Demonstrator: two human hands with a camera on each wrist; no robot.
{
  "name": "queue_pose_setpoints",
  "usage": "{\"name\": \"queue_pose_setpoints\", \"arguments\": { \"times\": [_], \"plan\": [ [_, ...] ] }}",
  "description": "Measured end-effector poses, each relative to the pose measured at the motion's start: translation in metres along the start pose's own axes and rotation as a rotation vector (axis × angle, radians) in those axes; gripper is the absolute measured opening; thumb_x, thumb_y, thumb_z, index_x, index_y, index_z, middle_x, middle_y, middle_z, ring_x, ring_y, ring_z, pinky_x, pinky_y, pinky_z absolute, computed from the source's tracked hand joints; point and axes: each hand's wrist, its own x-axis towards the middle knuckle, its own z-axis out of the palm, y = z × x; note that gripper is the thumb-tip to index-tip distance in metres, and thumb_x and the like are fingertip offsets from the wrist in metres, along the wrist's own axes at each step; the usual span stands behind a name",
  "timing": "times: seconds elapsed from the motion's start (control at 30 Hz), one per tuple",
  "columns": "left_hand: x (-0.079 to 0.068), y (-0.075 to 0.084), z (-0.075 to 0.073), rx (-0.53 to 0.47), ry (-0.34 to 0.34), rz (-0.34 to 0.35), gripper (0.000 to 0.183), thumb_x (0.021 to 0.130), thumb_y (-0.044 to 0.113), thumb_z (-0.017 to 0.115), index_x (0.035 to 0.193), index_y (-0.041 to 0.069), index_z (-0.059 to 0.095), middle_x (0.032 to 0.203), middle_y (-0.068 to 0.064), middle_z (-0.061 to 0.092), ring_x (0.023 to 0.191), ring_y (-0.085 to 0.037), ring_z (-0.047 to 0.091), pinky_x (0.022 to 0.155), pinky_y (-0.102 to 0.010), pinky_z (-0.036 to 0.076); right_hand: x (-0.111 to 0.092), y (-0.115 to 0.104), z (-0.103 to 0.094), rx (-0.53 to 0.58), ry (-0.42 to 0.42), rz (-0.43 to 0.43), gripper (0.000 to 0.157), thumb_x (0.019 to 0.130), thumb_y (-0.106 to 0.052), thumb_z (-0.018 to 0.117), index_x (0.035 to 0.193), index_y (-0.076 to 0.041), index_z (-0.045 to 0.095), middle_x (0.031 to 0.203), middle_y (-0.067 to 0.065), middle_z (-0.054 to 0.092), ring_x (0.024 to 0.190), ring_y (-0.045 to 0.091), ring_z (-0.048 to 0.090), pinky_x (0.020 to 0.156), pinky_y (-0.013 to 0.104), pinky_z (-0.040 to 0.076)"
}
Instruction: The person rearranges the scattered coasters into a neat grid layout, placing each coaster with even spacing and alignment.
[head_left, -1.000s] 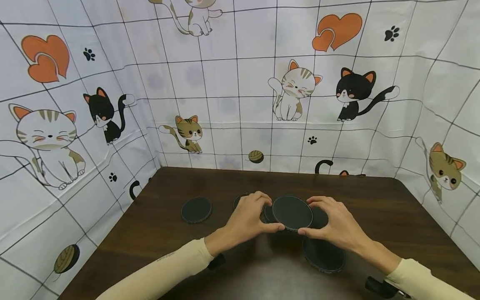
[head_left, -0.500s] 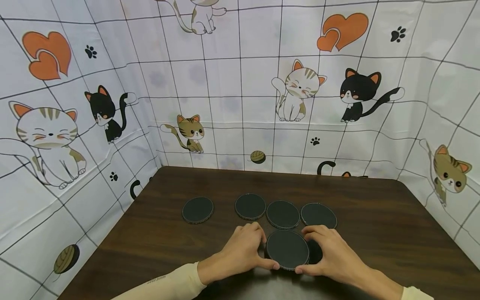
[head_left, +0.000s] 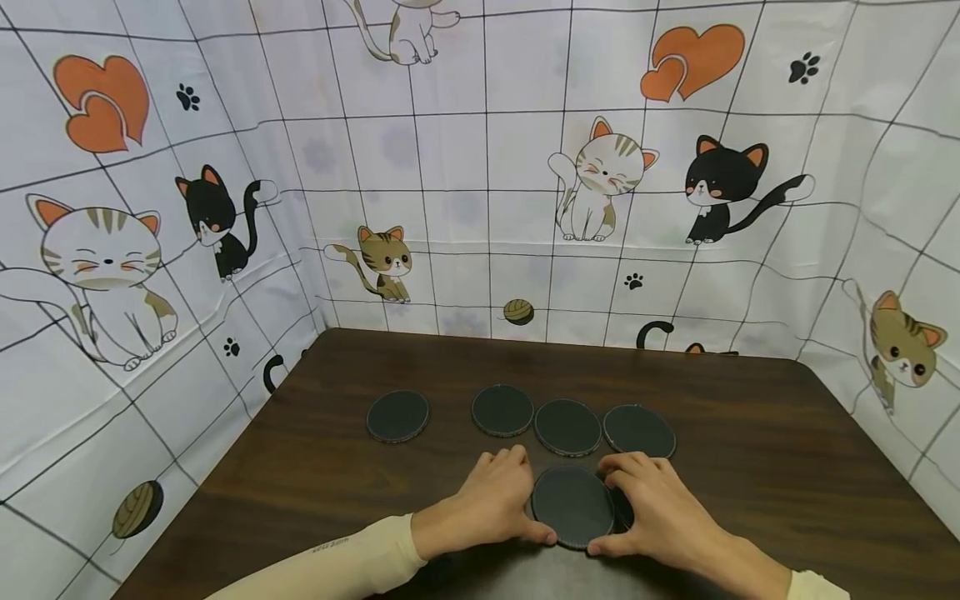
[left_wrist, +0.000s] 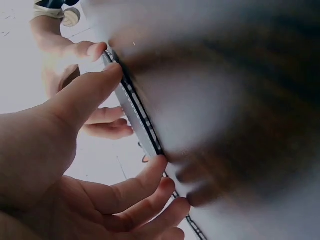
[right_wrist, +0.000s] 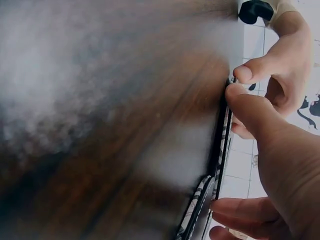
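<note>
A dark round coaster (head_left: pixel 572 507) with a stitched-looking rim lies between both hands, close over the table in the head view. My left hand (head_left: pixel 495 504) grips its left side, thumb at the near rim and fingers along the far left rim. Opposite, my right hand (head_left: pixel 663 508) holds the right side, its thumb near the left thumb. Part of another dark coaster (head_left: pixel 623 507) shows beneath the right hand, mostly hidden. The left wrist view has the held coaster's rim (left_wrist: pixel 140 112) edge-on, and the right wrist view shows the other coaster's edge (right_wrist: pixel 194 210) beside it.
Behind the hands, three dark coasters sit in a row: a left one (head_left: pixel 502 410), a middle one (head_left: pixel 567 427) and a right one (head_left: pixel 639 431). Another coaster (head_left: pixel 397 416) lies apart at left. The brown wooden table (head_left: pixel 337 467) meets a cat-print curtain (head_left: pixel 450 167) behind.
The held coaster came down and toward the person from over the back row, uncovering those coasters. In the last half second it has moved slightly nearer and lower, both hands still holding it.
</note>
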Motion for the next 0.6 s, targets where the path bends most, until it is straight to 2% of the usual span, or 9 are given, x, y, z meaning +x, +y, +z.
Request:
{"name": "queue_pose_setpoints", "arguments": {
  "times": [0.33, 0.6],
  "plan": [
    [0.005, 0.002, -0.003, 0.108, 0.002, -0.007, 0.060, 0.073, 0.075, 0.074, 0.076, 0.016, 0.063, 0.085, 0.004, 0.045, 0.069, -0.012, 0.038, 0.062, -0.028, 0.033, 0.002, 0.002, 0.000, -0.035, -0.001, -0.022, 0.081, 0.070, -0.082, 0.071, 0.105, -0.009, 0.074, 0.124, 0.002, 0.062, 0.116, 0.024, 0.053, 0.096, 0.054, 0.038],
    [0.011, 0.000, -0.003, 0.136, 0.002, -0.013, 0.061, 0.075, 0.076, 0.072, 0.079, 0.016, 0.065, 0.086, 0.003, 0.047, 0.070, -0.013, 0.039, 0.063, -0.029, 0.035, 0.008, 0.006, -0.002, -0.054, -0.015, -0.017, 0.083, 0.072, -0.083, 0.069, 0.109, -0.009, 0.075, 0.127, 0.002, 0.061, 0.117, 0.025, 0.053, 0.095, 0.054, 0.039]
  ]
}}
